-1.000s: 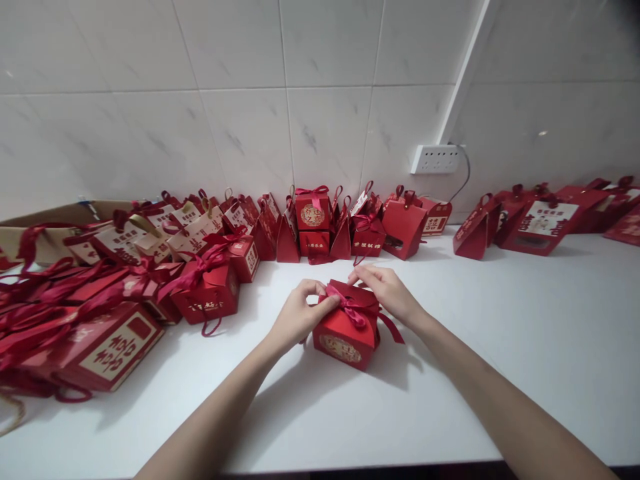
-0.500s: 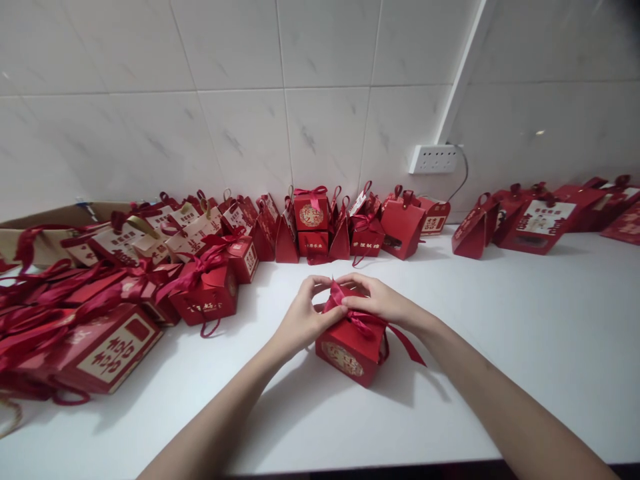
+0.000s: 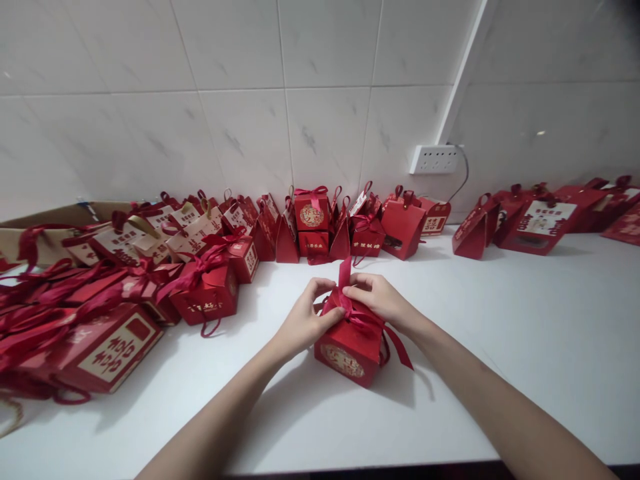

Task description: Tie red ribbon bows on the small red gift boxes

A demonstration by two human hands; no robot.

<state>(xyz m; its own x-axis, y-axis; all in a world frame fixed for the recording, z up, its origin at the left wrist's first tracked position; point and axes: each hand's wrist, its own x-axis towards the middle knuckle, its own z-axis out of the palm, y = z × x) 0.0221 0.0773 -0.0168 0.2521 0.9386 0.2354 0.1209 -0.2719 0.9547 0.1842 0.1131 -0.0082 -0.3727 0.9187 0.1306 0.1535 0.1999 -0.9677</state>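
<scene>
A red gift box [image 3: 349,352] with a gold round emblem stands on the white table in front of me. Across its top lies a dark pink ribbon [image 3: 361,315], knotted near the middle, with one end rising upright and another trailing off to the right. My left hand [image 3: 311,315] is curled at the box's left side, its thumb pressing by the knot. From the right, my right hand [image 3: 376,295] pinches the ribbon near the base of its upright end. The fingers behind the box are partly hidden.
Many red gift boxes [image 3: 205,287] with ribbons crowd the left side. Stacked boxes [image 3: 311,217] and upright red bags [image 3: 401,225] line the tiled wall. More red bags [image 3: 535,223] stand at right. A white socket strip [image 3: 434,159] with a cable is on the wall.
One ribbon end now stands up straight above the knot, where before it was low between the fingers. The trailing end at right has drawn in slightly. Both hands stay near the same place.
</scene>
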